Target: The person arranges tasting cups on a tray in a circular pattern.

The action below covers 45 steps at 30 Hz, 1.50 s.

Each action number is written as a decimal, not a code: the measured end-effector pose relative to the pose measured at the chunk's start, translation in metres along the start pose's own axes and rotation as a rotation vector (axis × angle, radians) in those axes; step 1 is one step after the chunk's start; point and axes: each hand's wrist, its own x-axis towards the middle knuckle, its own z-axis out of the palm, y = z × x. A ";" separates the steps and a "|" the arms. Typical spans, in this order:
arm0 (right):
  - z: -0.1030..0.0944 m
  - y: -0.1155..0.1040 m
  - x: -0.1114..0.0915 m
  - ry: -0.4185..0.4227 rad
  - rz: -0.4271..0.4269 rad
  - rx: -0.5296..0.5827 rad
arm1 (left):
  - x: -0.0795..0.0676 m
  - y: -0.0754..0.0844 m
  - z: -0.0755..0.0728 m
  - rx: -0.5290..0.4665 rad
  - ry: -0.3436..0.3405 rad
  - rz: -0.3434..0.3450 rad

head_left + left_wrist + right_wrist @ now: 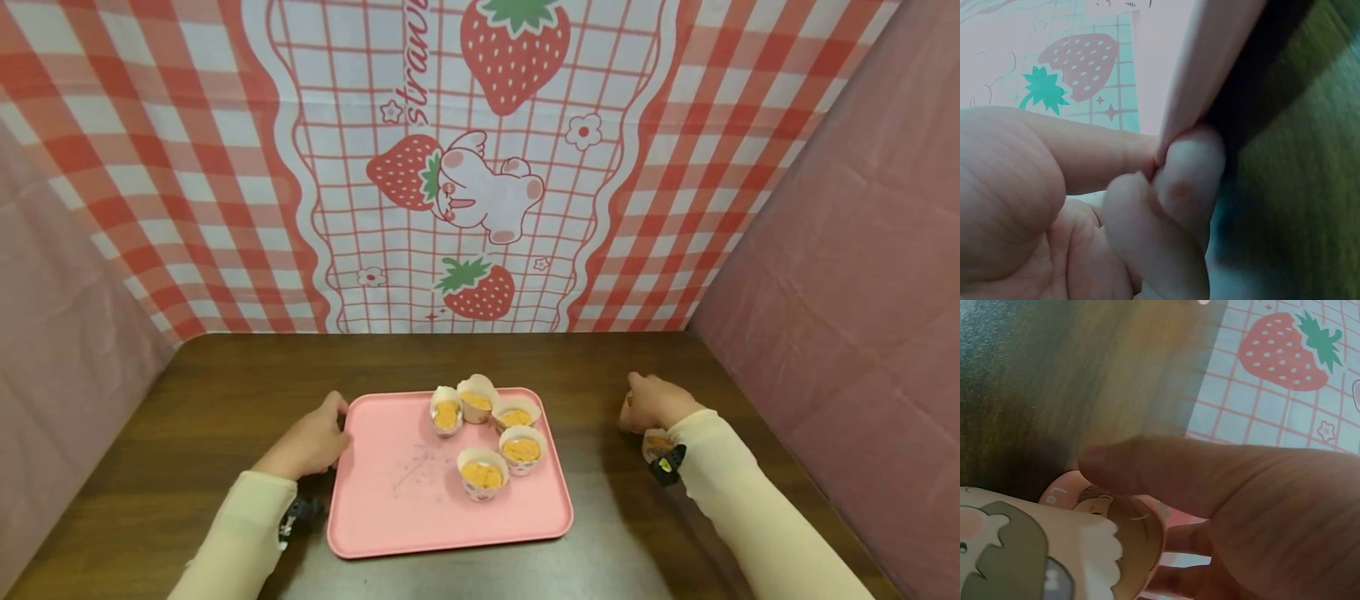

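A pink tray [405, 508] lies on the table with several paper baking cups on its right half, each holding yellow-orange filling; one is the front cup [482, 475]. At the tray's left edge, my left hand [309, 437] pinches the rim [1188, 81] between thumb and fingers. Well to the right of the tray, my right hand [662, 404] holds a paper cup [1141, 537] with a brown cartoon print, thumb on the near side and fingers behind. A second printed cup [1004, 550] stands close in front of it, partly under the wrist in the head view.
The brown wooden table [592, 467] shows bare between the tray and my right hand. Behind it hangs a red-checked strawberry cloth [480, 275]. Pink cloth walls [832, 250] flank both sides. The second cup sits close to my right wrist.
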 end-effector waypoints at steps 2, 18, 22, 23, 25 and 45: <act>0.002 0.001 0.001 0.003 -0.011 0.006 | 0.000 0.000 0.000 0.002 -0.001 0.000; 0.001 -0.020 0.000 0.232 -0.130 0.013 | 0.003 -0.002 0.001 -0.003 0.003 0.002; -0.001 -0.056 -0.006 0.347 -0.195 0.031 | 0.001 -0.002 0.000 -0.009 0.004 -0.005; -0.001 -0.066 -0.008 0.374 -0.217 0.034 | 0.001 -0.001 0.000 -0.009 0.005 -0.007; -0.001 -0.089 -0.013 0.414 -0.267 0.031 | 0.000 -0.001 -0.001 -0.010 0.003 -0.007; 0.024 -0.235 -0.011 0.278 -0.734 -0.250 | 0.002 -0.002 -0.004 -0.030 -0.001 0.008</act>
